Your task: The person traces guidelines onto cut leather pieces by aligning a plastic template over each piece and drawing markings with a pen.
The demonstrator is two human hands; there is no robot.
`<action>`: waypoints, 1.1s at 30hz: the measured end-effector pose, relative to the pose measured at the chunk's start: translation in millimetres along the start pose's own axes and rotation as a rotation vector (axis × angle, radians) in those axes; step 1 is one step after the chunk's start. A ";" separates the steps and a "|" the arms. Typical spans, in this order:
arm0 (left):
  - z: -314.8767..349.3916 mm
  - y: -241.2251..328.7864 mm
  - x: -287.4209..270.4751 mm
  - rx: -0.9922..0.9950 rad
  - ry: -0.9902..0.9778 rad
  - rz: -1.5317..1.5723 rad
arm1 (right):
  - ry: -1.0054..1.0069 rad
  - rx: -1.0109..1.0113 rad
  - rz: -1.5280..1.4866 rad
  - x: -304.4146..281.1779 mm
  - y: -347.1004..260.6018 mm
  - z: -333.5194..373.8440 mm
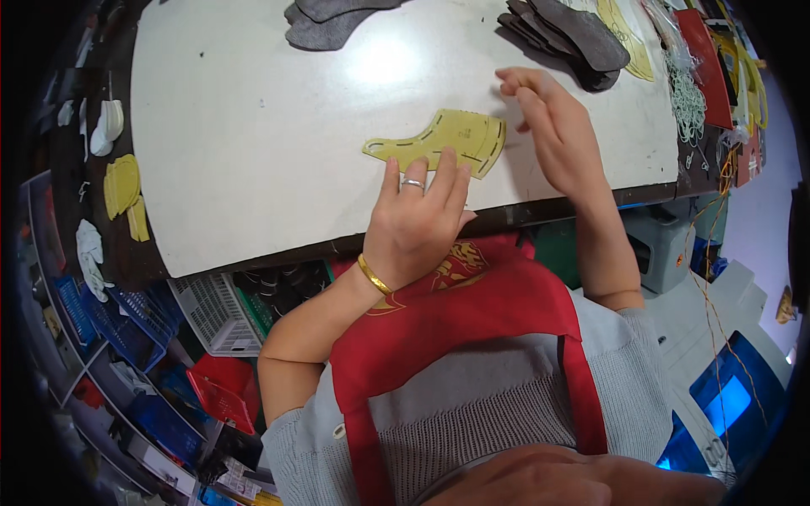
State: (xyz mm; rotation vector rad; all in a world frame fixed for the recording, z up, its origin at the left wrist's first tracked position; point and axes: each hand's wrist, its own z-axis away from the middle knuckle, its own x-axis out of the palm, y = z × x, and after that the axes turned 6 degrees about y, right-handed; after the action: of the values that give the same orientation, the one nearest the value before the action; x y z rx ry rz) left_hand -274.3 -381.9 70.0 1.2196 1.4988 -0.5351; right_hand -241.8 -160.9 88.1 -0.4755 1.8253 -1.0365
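A yellow shoe-upper pattern [462, 133] with slots along its edges lies flat near the front of the white tabletop. My left hand [418, 211] rests on its lower edge, fingers stretched out and a little apart, pressing from above. Just right of the pattern, my right hand [557, 135] is held apart from it, its fingers loosely bent and spread. Nothing shows in the right hand's grasp. Dark leather-like pieces [582, 38] are stacked beyond that hand, and more dark cut pieces [325, 29] lie at the far edge of the view.
Beside the stack is another yellow pattern [623, 38]. Pale green cord [688, 101] and a red board [704, 67] crowd the right edge. Yellow pieces [122, 185] and a white glove [90, 253] lie at the left. Below stand a grey crate [215, 312] and a red basket [224, 392].
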 end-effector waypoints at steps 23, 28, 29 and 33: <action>-289.4 -122.2 30.6 -0.091 0.112 0.220 | -0.119 -0.043 0.341 -71.0 51.1 0.8; -377.1 -166.6 90.6 -0.460 -0.108 -0.208 | 0.224 -0.377 0.321 -72.2 37.8 -10.3; -381.6 -181.9 101.0 -0.444 -0.082 -0.227 | 0.258 -0.378 0.330 -82.5 38.3 -12.4; -411.8 -158.5 86.3 -0.615 -0.221 0.392 | 0.269 -0.197 0.123 -134.5 64.1 -28.9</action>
State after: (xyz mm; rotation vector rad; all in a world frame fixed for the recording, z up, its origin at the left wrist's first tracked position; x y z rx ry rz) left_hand -590.2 -62.2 80.6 0.8927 1.0785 0.0604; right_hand -196.2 -18.5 114.3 -0.3467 2.1801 -0.8730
